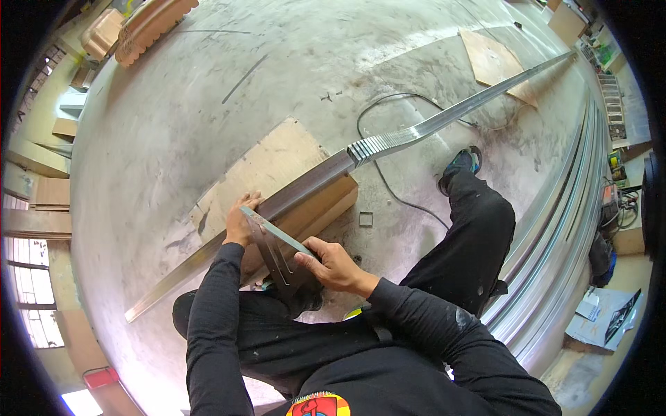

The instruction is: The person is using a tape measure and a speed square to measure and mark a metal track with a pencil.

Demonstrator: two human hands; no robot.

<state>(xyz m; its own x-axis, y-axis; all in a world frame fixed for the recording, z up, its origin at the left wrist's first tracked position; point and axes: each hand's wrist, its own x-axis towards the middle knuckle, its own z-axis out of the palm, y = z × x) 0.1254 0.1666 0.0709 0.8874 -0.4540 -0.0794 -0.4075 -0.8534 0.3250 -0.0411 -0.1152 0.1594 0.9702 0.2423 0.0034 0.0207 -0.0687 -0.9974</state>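
A long metal channel [305,186] runs slantwise from lower left to upper right, with a row of cut slots [361,149] where it bends. Its middle rests on a brown box-like block [336,206]. My left hand [239,220] is wrapped over the channel's edge, left of the slots; its thumb is hidden. My right hand [338,267] is closed round the near end of a flat grey strip [281,233], whose kind I cannot make out. The strip's far end lies against my left hand. Below the strip is a dark slotted piece [277,263], partly hidden.
A flat board [277,156] lies behind the channel, and another board [492,59] under its far end. A black cable [388,184] loops across the floor. Long metal profiles [555,249] lie at right. A small square frame [365,219] sits near the block.
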